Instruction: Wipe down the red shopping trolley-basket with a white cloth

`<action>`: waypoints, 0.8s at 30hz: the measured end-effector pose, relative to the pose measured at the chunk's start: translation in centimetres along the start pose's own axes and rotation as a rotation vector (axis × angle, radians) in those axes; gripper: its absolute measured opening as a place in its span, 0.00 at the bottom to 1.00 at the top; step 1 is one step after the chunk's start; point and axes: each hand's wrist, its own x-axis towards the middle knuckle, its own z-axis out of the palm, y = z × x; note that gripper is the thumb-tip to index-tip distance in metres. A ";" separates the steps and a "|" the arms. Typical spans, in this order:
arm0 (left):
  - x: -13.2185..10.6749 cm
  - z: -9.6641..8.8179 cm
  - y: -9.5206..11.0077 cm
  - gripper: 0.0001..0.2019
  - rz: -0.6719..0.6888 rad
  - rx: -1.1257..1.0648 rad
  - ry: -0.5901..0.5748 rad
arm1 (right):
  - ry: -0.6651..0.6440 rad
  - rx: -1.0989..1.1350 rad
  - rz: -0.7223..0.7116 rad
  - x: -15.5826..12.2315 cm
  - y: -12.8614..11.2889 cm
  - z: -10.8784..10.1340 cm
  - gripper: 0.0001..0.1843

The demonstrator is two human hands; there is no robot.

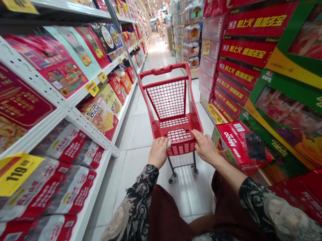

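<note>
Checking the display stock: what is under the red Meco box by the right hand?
The red Meco box seems to rest on a green carton, whose edge shows around it. What lies directly beneath the box is covered and cannot be seen.

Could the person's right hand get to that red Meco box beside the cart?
Probably yes. The right hand is on the red shopping cart, and the red Meco box sits close by on its right, with nothing visible in between. The hand would likely need to let go first.
</note>
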 end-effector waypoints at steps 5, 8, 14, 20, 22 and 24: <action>-0.3 -0.1 -0.2 0.16 -0.048 -0.014 -0.001 | 0.030 -0.033 -0.027 -0.2 0.1 0.9 0.25; 0.1 0.2 0.6 0.15 -0.029 -0.028 0.010 | 0.007 -0.062 -0.042 -0.3 0.7 1.1 0.25; 0.9 0.4 2.7 0.14 -0.012 -0.031 0.024 | -0.013 -0.099 -0.008 0.6 2.9 0.8 0.26; 1.4 1.0 5.1 0.16 0.064 -0.053 0.058 | 0.004 -0.142 0.069 2.3 5.2 -0.1 0.26; 1.5 1.1 5.5 0.18 0.142 -0.058 0.076 | 0.021 -0.152 0.120 2.6 5.2 -0.4 0.25; 1.6 1.1 5.5 0.20 0.240 -0.068 0.069 | 0.056 -0.151 0.133 2.4 4.4 -0.6 0.24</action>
